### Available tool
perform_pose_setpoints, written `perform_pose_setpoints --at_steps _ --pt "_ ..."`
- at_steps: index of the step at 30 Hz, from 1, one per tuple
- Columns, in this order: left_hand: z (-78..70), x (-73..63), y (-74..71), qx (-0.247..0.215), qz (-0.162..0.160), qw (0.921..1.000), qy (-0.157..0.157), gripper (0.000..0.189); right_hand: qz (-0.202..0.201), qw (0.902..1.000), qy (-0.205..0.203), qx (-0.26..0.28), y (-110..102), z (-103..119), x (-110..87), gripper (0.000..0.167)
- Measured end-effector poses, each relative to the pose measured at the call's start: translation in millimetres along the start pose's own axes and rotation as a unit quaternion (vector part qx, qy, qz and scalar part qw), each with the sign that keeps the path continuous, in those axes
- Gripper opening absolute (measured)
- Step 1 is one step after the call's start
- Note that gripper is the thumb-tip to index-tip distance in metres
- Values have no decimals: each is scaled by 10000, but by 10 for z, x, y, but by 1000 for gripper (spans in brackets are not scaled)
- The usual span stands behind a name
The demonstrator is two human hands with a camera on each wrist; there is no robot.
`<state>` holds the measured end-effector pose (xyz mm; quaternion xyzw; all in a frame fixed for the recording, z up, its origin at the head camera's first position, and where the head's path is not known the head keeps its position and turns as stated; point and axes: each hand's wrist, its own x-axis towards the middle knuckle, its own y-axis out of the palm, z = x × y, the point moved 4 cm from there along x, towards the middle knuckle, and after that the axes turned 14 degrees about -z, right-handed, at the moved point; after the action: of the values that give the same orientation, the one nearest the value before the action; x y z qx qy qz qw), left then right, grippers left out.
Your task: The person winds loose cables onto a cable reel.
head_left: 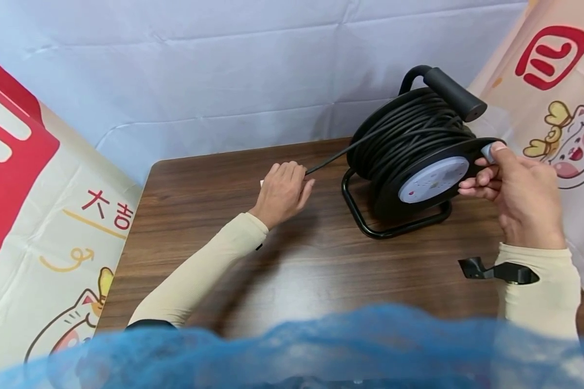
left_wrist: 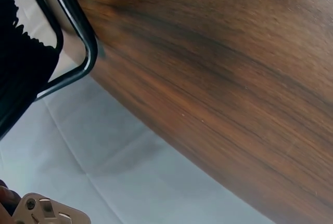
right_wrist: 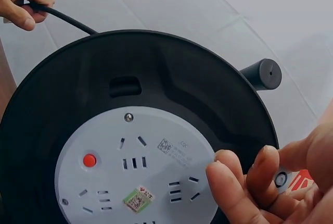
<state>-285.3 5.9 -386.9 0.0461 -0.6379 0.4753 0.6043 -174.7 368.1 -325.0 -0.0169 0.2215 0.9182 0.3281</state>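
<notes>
A black cable reel (head_left: 409,143) stands on the wooden table, wound with black cable. Its side disc carries a light grey socket panel (right_wrist: 135,151) with a red button (right_wrist: 90,160). My right hand (head_left: 530,189) pinches a small grey knob (head_left: 488,153) at the disc's edge. To the left of the reel, my left hand (head_left: 283,192) grips the free stretch of cable (head_left: 332,160), which runs straight up to the drum. A beige end piece (left_wrist: 49,212) with a screw shows by the left hand's fingers in the left wrist view; most of it is hidden in the head view.
The reel has a tubular black stand (head_left: 384,234) and a carrying handle (head_left: 455,93) at the top. Pale cloth (head_left: 199,81) hangs behind the table (head_left: 214,178). Printed cloths (head_left: 78,216) close off both sides. Blue sheer material (head_left: 297,351) crosses the bottom of the head view.
</notes>
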Motion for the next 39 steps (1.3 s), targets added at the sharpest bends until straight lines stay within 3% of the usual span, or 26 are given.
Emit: perform_pose_setpoints --at_steps 19,30,39 --pt "-175 116 118 -74 48 9999 50 29 -153 9993 77 -331 -121 -21 88 31" --pt "-294 211 176 -161 -82 9998 12 25 -97 9981 460 -393 -232 -58 146 34" --pt "-375 307 223 -130 115 9998 10 28 -169 9969 521 -562 -307 -107 187 33"
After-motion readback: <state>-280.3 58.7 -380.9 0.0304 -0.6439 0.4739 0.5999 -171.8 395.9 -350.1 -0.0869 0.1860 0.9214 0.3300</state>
